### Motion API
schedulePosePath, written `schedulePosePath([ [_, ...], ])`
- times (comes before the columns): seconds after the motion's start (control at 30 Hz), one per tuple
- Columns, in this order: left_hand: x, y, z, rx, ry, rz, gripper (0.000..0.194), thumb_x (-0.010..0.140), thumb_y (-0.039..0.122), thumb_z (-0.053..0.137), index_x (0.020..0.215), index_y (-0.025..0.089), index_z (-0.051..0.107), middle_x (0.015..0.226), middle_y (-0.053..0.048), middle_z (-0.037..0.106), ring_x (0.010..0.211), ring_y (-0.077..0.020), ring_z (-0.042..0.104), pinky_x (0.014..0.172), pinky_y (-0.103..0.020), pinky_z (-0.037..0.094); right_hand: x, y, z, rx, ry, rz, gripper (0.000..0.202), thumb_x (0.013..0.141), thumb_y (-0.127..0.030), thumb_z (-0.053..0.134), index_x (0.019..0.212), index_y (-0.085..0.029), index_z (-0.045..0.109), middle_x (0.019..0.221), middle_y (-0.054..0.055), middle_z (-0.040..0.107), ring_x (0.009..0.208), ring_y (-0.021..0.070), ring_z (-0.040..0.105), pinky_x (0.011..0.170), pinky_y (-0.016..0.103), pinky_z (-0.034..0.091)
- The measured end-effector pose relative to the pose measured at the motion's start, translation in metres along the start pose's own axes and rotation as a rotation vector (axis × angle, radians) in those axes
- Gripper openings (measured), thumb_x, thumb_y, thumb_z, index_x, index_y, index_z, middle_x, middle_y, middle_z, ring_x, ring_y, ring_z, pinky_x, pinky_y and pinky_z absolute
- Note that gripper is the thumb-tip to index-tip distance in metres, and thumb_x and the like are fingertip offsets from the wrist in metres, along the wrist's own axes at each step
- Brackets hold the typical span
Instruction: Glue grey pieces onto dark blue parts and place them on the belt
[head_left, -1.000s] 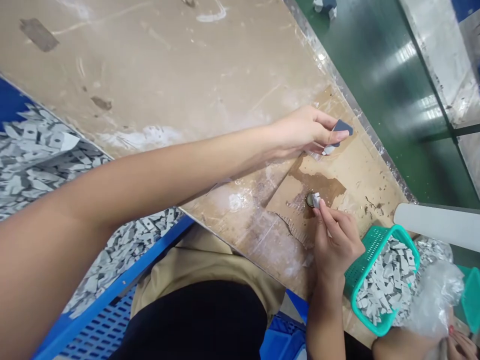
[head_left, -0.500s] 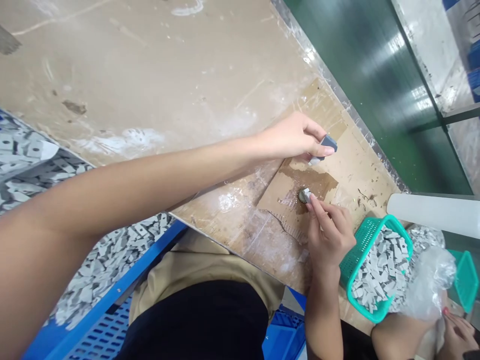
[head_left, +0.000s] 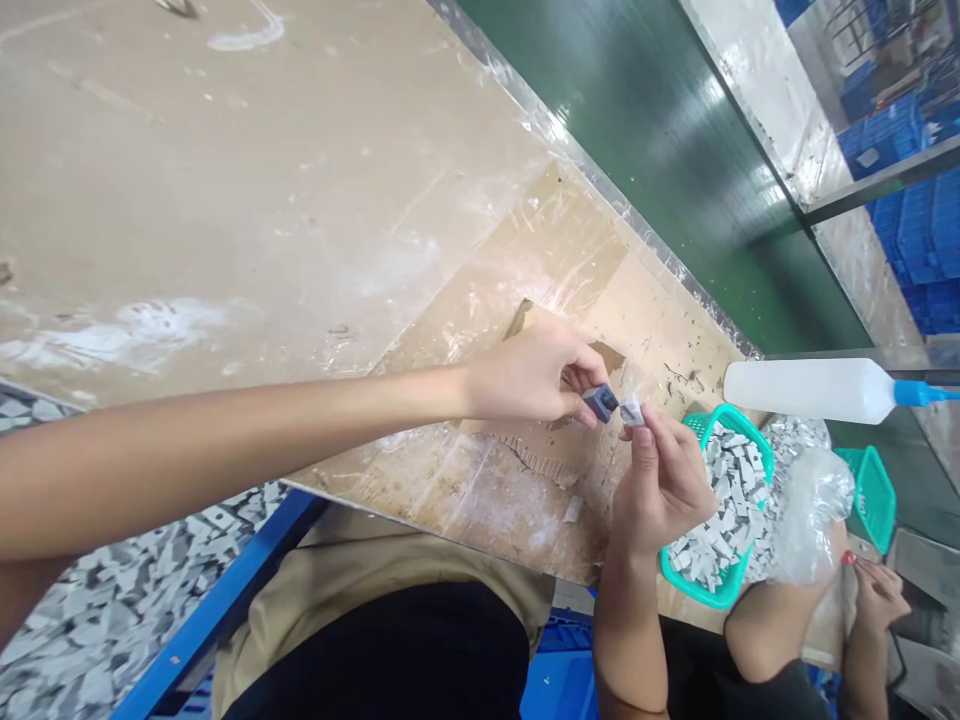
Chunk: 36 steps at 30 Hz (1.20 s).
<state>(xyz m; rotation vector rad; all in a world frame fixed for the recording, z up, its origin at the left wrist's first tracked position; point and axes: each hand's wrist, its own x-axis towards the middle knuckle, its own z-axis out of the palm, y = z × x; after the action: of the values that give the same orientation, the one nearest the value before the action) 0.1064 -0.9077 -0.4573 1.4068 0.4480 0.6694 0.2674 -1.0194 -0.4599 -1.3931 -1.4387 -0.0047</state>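
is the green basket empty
No, the green basket is heaped with small grey pieces, just beside the right hand.

The worn tan work surface (head_left: 225, 180) carries a flat brown cardboard sheet (head_left: 525, 270) as landmark. Over the sheet's near edge, the left hand (head_left: 532, 380) pinches a small dark grey block (head_left: 601, 402), touching-close to the small pale grey piece (head_left: 631, 410) pinched by the right hand (head_left: 660, 480). Right of the sheet sits a green plastic mesh basket (head_left: 701, 590) with grey pieces (head_left: 720, 510) in it; behind the basket lies a white plastic squeeze bottle (head_left: 802, 390).
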Motion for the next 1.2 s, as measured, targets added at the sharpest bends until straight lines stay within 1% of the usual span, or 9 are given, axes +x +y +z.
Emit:
schedulePosePath([
  [0.13, -0.002, 0.001, 0.004, 0.054, -0.024, 0.068, 0.029, 0.073, -0.01, 0.058, 0.083, 0.011, 0.073, 0.082, -0.004, 0.077, 0.077, -0.014, 0.075, 0.073, -0.021, 0.058, 0.003, -0.004, -0.004, -0.021, -0.09, -0.024, 0.032, 0.091, -0.013, 0.068, 0.114, -0.034, 0.075, 0.09, 0.001, 0.072, 0.08, 0.0151, 0.068, 0.066, 0.031, 0.057],
  [0.37, -0.008, 0.001, 0.01, 0.233, 0.108, 0.151, 0.02, 0.072, -0.005, 0.062, 0.079, 0.011, 0.072, 0.075, -0.001, 0.071, 0.067, -0.0107, 0.068, 0.061, -0.017, 0.054, 0.003, -0.008, -0.004, -0.072, -0.144, -0.076, 0.041, 0.09, -0.007, 0.067, 0.117, -0.036, 0.073, 0.092, 0.001, 0.07, 0.08, 0.0141, 0.067, 0.062, 0.028, 0.057],
  [0.6, -0.011, 0.003, 0.014, 0.236, 0.18, 0.067, 0.006, 0.073, 0.007, 0.067, 0.073, 0.012, 0.071, 0.065, 0.0, 0.067, 0.056, -0.0091, 0.059, 0.05, -0.016, 0.043, 0.001, -0.013, 0.0, -0.12, -0.219, -0.108, 0.054, 0.09, 0.002, 0.06, 0.127, -0.037, 0.068, 0.097, 0.001, 0.07, 0.082, 0.0136, 0.068, 0.066, 0.028, 0.059],
  [0.73, -0.009, 0.003, 0.011, 0.221, 0.201, 0.008, 0.007, 0.072, 0.008, 0.066, 0.075, 0.012, 0.071, 0.068, -0.001, 0.069, 0.06, -0.0122, 0.064, 0.055, -0.02, 0.049, 0.006, -0.015, -0.001, -0.16, -0.281, -0.13, 0.057, 0.092, 0.002, 0.057, 0.133, -0.037, 0.063, 0.099, 0.002, 0.07, 0.086, 0.0142, 0.069, 0.071, 0.029, 0.06],
  [0.87, -0.004, 0.003, 0.003, 0.004, 0.164, -0.054, 0.024, 0.076, 0.013, 0.07, 0.1, 0.014, 0.07, 0.076, -0.002, 0.069, 0.07, -0.0155, 0.069, 0.064, -0.023, 0.055, 0.01, -0.014, -0.002, -0.136, -0.376, -0.062, 0.051, 0.099, -0.011, 0.053, 0.145, -0.032, 0.052, 0.116, 0.006, 0.07, 0.098, 0.0159, 0.069, 0.081, 0.031, 0.062],
  [0.93, -0.001, 0.004, -0.001, -0.218, 0.117, -0.09, 0.032, 0.077, 0.014, 0.073, 0.109, 0.015, 0.067, 0.079, -0.002, 0.067, 0.073, -0.0152, 0.07, 0.067, -0.024, 0.057, 0.009, -0.012, -0.005, -0.092, -0.316, 0.001, 0.05, 0.101, -0.018, 0.053, 0.149, -0.028, 0.047, 0.123, 0.009, 0.068, 0.099, 0.017, 0.069, 0.082, 0.033, 0.062],
  [1.0, 0.001, 0.007, -0.004, -0.483, 0.09, -0.168, 0.025, 0.079, 0.014, 0.072, 0.103, 0.014, 0.066, 0.08, -0.002, 0.065, 0.071, -0.0155, 0.07, 0.07, -0.027, 0.06, 0.007, -0.01, -0.007, -0.073, -0.205, 0.033, 0.049, 0.101, -0.022, 0.053, 0.15, -0.026, 0.047, 0.121, 0.01, 0.07, 0.095, 0.0172, 0.069, 0.081, 0.034, 0.061],
  [1.1, 0.002, 0.011, -0.007, -0.74, 0.19, -0.286, 0.017, 0.078, 0.007, 0.067, 0.093, 0.014, 0.063, 0.074, -0.002, 0.064, 0.065, -0.0162, 0.07, 0.066, -0.03, 0.062, 0.003, -0.004, -0.008, -0.078, -0.095, 0.069, 0.045, 0.101, -0.023, 0.052, 0.146, -0.025, 0.051, 0.11, 0.009, 0.072, 0.088, 0.0167, 0.069, 0.078, 0.033, 0.06],
  [1.2, 0.002, 0.014, -0.011, -0.795, 0.304, -0.319, 0.025, 0.074, -0.002, 0.06, 0.094, 0.014, 0.061, 0.071, -0.002, 0.063, 0.061, -0.0173, 0.069, 0.059, -0.027, 0.061, -0.001, 0.002, -0.005, 0.016, -0.017, 0.208, 0.045, 0.103, -0.028, 0.048, 0.148, -0.024, 0.049, 0.106, 0.009, 0.07, 0.074, 0.013, 0.067, 0.064, 0.027, 0.057],
])
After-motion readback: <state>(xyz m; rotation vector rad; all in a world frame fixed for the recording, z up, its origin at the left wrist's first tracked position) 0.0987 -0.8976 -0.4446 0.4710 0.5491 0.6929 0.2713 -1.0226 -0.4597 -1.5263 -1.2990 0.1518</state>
